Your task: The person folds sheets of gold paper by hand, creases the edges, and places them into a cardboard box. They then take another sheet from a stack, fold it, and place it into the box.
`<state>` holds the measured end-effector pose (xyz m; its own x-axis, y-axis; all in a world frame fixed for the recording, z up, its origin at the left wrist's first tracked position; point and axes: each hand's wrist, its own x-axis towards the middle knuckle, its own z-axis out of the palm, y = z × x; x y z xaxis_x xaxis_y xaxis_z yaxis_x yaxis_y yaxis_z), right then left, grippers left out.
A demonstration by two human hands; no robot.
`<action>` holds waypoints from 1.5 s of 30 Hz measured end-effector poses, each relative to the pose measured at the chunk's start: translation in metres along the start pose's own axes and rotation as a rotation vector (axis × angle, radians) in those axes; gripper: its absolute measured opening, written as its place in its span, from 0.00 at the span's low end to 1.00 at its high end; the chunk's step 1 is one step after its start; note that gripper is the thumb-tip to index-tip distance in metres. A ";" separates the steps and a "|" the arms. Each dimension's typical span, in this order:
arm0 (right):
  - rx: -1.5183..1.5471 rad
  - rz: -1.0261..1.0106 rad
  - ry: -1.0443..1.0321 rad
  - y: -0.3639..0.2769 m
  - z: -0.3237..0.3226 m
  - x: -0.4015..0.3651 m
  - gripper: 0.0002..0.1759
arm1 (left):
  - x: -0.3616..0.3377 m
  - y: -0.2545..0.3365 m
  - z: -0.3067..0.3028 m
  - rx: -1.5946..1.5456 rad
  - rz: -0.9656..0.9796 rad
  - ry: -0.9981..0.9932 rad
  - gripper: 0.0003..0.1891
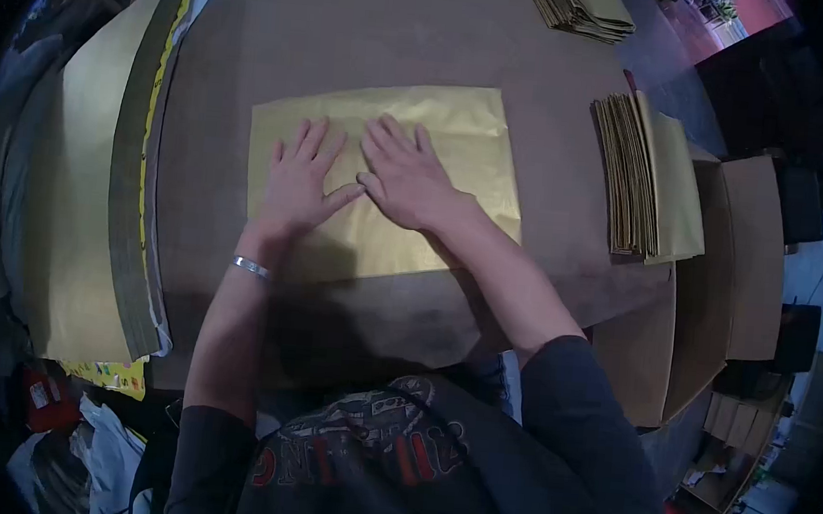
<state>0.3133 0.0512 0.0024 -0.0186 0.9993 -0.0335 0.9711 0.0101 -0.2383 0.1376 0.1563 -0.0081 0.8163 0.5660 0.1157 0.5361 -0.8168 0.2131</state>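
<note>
A sheet of gold paper (453, 154) lies flat on the brown tabletop (224, 59) in front of me. My left hand (304, 179) rests palm down on its left half, fingers spread and pointing away from me. On the middle of the sheet lies my right hand (406, 177), also palm down, with the fingers stretched out toward the far left. The two thumbs meet or nearly meet near the sheet's centre. A silver bracelet (251, 267) circles my left wrist. Neither hand grips anything.
To the left stands a thick stack of large gold sheets (85, 173). Folded gold paper bundles (645, 179) sit at the table's right edge, with another folded bundle (581, 7) at the far right. Below the right edge is an open cardboard box (755, 255).
</note>
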 end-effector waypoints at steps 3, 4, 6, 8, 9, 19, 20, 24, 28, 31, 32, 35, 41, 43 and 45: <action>-0.055 0.013 0.034 0.002 0.004 0.025 0.36 | -0.002 -0.003 -0.002 0.011 -0.011 0.003 0.42; -0.026 0.056 0.015 0.008 0.000 0.027 0.36 | -0.002 -0.002 -0.004 0.004 -0.014 0.002 0.42; -0.047 0.139 0.042 0.029 0.001 0.026 0.36 | -0.002 -0.004 -0.001 0.018 -0.028 -0.026 0.43; -0.073 0.216 0.076 0.052 -0.005 0.020 0.37 | -0.002 -0.004 0.000 0.009 -0.036 -0.043 0.44; -0.063 0.302 0.085 0.063 -0.009 0.015 0.37 | -0.001 -0.003 -0.001 0.004 -0.042 -0.059 0.44; -0.171 0.455 0.069 0.089 -0.020 0.006 0.39 | 0.041 0.045 0.010 -0.060 0.012 -0.020 0.39; -0.171 0.462 0.064 0.089 -0.020 0.006 0.39 | 0.046 0.047 0.012 -0.059 0.086 -0.003 0.38; -0.183 0.470 0.054 0.093 -0.015 0.008 0.39 | 0.049 0.016 0.014 -0.021 0.033 0.082 0.38; -0.180 0.466 0.041 0.094 -0.018 0.007 0.40 | 0.035 -0.033 -0.004 0.092 -0.153 0.022 0.39; -0.186 0.471 0.023 0.086 -0.019 0.011 0.40 | 0.021 -0.055 -0.008 0.129 -0.214 0.043 0.40; -0.187 0.484 0.014 0.082 -0.018 0.013 0.40 | 0.020 -0.058 -0.008 0.138 -0.232 0.049 0.40; -0.116 0.377 0.025 0.049 -0.010 0.031 0.39 | 0.021 -0.054 -0.006 0.150 -0.257 0.035 0.40; -0.084 0.099 0.071 -0.025 0.016 0.091 0.37 | 0.022 -0.058 -0.004 0.133 -0.259 0.050 0.32; -0.043 -0.049 0.132 -0.032 0.024 0.101 0.36 | 0.023 -0.063 -0.002 0.133 -0.246 0.042 0.31; -0.046 -0.056 0.149 -0.026 0.024 0.099 0.35 | 0.022 -0.062 -0.002 0.148 -0.238 0.052 0.30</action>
<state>0.2803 0.1492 -0.0184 -0.0404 0.9915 0.1240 0.9795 0.0638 -0.1910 0.1219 0.2191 -0.0166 0.6533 0.7459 0.1296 0.7403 -0.6652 0.0972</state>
